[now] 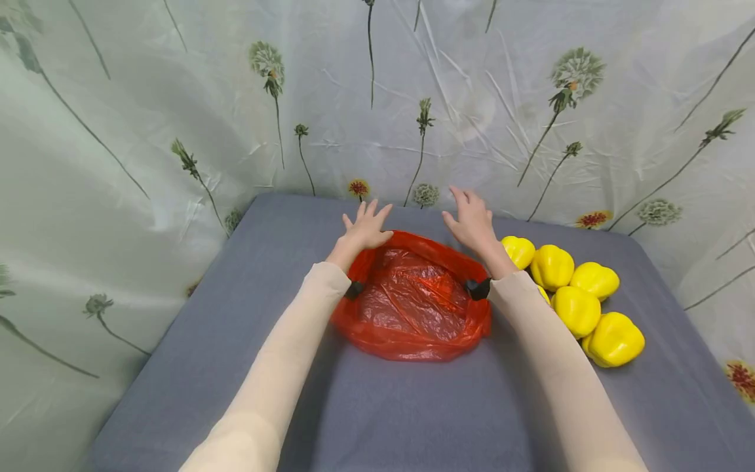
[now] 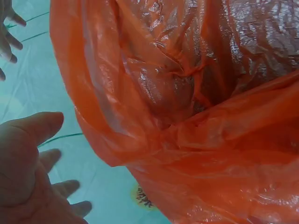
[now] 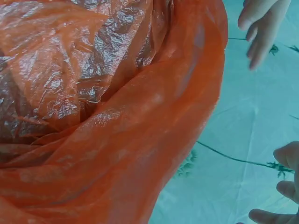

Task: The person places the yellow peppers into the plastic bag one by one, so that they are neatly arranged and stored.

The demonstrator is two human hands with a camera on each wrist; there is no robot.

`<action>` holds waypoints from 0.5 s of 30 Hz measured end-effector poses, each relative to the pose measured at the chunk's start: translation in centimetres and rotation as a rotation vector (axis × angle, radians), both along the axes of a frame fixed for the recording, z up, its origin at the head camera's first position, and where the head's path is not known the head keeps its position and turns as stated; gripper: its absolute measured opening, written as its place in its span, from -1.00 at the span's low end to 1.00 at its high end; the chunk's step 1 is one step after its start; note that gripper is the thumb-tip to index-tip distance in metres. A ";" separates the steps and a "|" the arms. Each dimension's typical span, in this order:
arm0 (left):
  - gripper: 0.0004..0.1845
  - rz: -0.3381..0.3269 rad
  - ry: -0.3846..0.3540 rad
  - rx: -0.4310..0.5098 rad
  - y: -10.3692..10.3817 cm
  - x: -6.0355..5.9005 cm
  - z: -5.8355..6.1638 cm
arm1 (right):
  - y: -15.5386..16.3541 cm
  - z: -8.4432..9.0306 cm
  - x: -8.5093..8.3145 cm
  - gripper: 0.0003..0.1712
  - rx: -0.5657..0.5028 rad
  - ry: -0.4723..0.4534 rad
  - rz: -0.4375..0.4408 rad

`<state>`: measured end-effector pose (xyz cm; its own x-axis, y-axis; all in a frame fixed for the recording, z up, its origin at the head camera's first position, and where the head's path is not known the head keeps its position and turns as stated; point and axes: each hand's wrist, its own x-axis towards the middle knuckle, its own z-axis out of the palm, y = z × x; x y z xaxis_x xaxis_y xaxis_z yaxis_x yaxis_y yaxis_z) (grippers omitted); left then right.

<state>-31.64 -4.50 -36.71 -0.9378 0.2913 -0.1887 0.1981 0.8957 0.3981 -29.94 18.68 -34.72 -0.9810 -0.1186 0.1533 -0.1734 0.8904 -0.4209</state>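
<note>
A red plastic bag (image 1: pixel 407 347) stands on the grey table with its mouth spread wide and its rim rolled outward. Over the far left part of its rim is my left hand (image 1: pixel 367 229), fingers spread and holding nothing. My right hand (image 1: pixel 473 226) hovers past the far right rim, its fingers loosely extended. In the left wrist view the left hand (image 2: pixel 28 172) appears beside the bag's orange-looking side (image 2: pixel 224 149). Only some fingers of the right hand (image 3: pixel 288 189) show at the edge of the right wrist view. The bag's crinkled inside faces up.
Several yellow bell peppers (image 1: pixel 616 339) lie grouped to the right of the bag, partly behind my right forearm. The grey cloth-covered table (image 1: pixel 236 314) extends to the left. A pale curtain with a dandelion print (image 1: pixel 342 78) hangs behind and around it.
</note>
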 end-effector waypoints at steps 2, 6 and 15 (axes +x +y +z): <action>-0.34 -0.001 -0.017 0.006 -0.3 0.4 0.1 | 0.1 0.0 0.5 -0.32 -0.024 0.057 0.003; -0.37 -0.003 -0.070 0.040 -1.1 1.5 0.0 | 0.5 -0.5 1.7 -0.35 -0.062 0.113 0.015; -0.41 -0.039 -0.088 0.149 -3.5 4.1 -1.0 | 1.4 -1.2 4.1 -0.36 -0.073 0.127 0.049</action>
